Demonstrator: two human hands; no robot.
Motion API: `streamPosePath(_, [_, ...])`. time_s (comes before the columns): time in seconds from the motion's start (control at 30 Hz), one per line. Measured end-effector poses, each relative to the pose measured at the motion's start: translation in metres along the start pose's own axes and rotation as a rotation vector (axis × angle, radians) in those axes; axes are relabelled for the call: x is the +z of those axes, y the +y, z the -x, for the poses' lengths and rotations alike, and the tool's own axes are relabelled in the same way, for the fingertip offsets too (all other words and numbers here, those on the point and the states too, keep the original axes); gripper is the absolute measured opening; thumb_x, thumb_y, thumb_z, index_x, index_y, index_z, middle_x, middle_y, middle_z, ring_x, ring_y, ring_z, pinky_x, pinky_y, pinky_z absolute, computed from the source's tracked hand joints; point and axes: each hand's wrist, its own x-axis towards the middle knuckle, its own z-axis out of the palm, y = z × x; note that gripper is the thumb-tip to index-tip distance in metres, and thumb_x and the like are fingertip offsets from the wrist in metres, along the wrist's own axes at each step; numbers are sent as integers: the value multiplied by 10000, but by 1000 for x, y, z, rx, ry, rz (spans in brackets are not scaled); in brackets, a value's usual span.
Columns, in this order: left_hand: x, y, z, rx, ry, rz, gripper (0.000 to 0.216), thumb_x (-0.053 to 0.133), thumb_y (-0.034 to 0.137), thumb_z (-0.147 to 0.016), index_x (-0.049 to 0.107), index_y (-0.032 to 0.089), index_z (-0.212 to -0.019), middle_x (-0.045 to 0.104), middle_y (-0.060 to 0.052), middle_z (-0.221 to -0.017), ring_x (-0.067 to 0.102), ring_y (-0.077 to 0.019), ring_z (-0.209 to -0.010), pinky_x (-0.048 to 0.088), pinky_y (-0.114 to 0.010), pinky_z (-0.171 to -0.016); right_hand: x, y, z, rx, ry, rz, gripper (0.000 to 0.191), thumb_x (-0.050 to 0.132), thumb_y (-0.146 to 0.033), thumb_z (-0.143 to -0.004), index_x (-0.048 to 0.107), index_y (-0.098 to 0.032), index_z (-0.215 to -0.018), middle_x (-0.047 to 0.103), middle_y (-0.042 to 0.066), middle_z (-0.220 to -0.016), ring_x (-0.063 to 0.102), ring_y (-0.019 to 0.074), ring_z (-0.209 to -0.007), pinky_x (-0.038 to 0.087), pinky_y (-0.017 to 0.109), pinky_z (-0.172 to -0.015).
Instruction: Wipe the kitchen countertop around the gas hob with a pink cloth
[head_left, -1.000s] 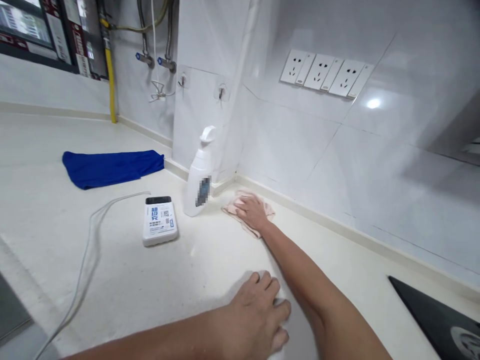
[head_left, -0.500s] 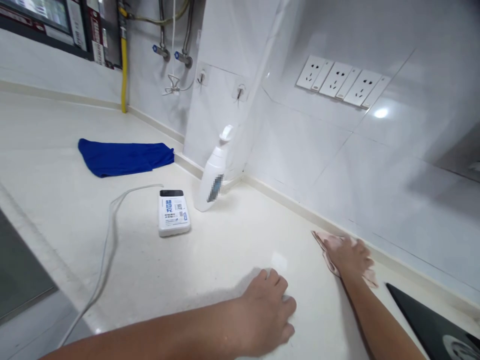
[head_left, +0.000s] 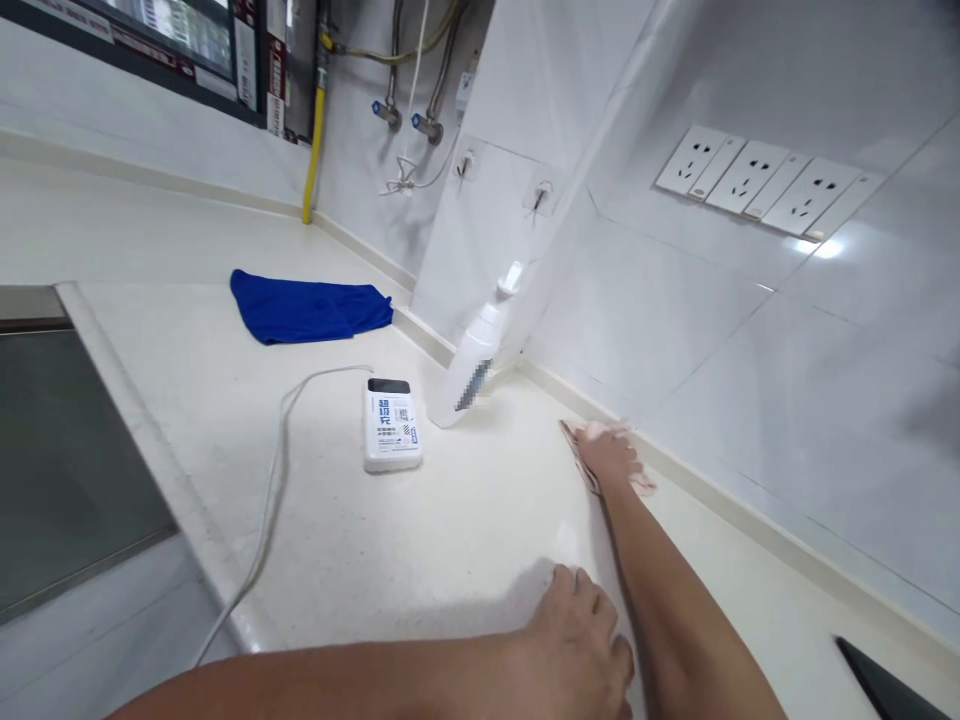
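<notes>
My right hand (head_left: 611,457) presses a pale pink cloth (head_left: 643,482) onto the white countertop (head_left: 450,530), right along the low ledge at the wall; parts of the cloth stick out around the fingers. My left hand (head_left: 581,635) leans on the counter nearer to me, fingers bent and a little apart, with nothing visible in it. Ahead of the hands stands a white spray bottle (head_left: 472,365) in the corner. Left of the bottle lies a white power bank (head_left: 393,430) with a dark end and a white cable (head_left: 281,450) beside it.
A folded blue cloth (head_left: 311,308) lies farther back on the left. At lower right is the corner of a black cooktop (head_left: 889,680). Sockets (head_left: 761,180) line the right wall. The counter edge (head_left: 150,440) drops off at left; a yellow pipe (head_left: 313,155) stands behind.
The right hand with the pink cloth has slid along the wall ledge toward the corner and the spray bottle. The view has turned rightward, and the left hand stays on the counter.
</notes>
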Motion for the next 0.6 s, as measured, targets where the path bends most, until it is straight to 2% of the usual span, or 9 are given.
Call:
streamPosePath(0.07, [0,-2,-1,-5,18,19,453,560,473,-993,787,140,-1200,690,-260,-1326,580,-449,-1228,425,-580,-932,4,-41,-9,-42,-2,-57,921,212,-739,-1024,483,-38,-1557,455,385,-1543,464,515,-1410,332,781,-1065])
streamPosePath(0.13, [-2,-3,0,-11,7,45,416,560,431,-996,792,144,-1190,696,-249,-1319,574,-430,-1242,433,-556,-922,5,-78,-11,-151,-7,-116,802,294,-691,-1035,485,-138,-1585,420,286,-1629,413,465,-1481,328,721,-1130])
streamPosePath(0.2, [-7,-4,1,-19,-23,62,449,534,476,-1017,775,161,-1227,668,-235,-1383,545,-422,-1304,439,-548,-939,5,-106,-6,-309,-11,-164,693,390,-642,-1033,481,-257,-1602,382,169,-1695,356,393,-1543,299,646,-1202])
streamPosePath(0.27, [-12,-6,3,-25,-62,56,515,525,560,-1018,752,170,-1268,639,-231,-1437,526,-423,-1344,445,-546,-950,3,-121,5,-455,-10,-198,627,455,-570,-1031,481,-313,-1603,364,104,-1719,319,337,-1574,275,589,-1243])
streamPosePath(0.33, [-15,-7,5,-20,-71,37,561,547,605,-1002,735,164,-1293,645,-235,-1427,531,-424,-1347,448,-546,-960,3,-123,22,-561,-7,-218,585,498,-477,-1023,505,-319,-1586,379,77,-1715,312,298,-1584,267,542,-1265])
streamPosePath(0.43, [-17,-7,7,-3,-52,16,544,562,586,-1002,739,154,-1281,691,-238,-1344,572,-419,-1294,461,-536,-939,5,-105,55,-679,-11,-242,543,548,-380,-984,581,-312,-1522,431,52,-1690,342,267,-1576,283,487,-1273])
streamPosePath(0.53, [-14,-4,7,14,0,-15,486,572,533,-1008,769,128,-1191,734,-243,-1213,610,-416,-1200,468,-512,-894,3,-78,96,-889,-10,-349,504,608,-398,-939,649,-302,-1432,499,63,-1640,390,294,-1549,286,511,-1274])
streamPosePath(0.6, [-9,-3,6,101,46,-10,365,557,425,-1033,783,146,-1102,752,-201,-1117,644,-358,-1085,468,-456,-842,-2,-65,122,-1029,-49,-434,497,646,-436,-921,657,-312,-1402,537,67,-1603,407,303,-1536,264,531,-1279])
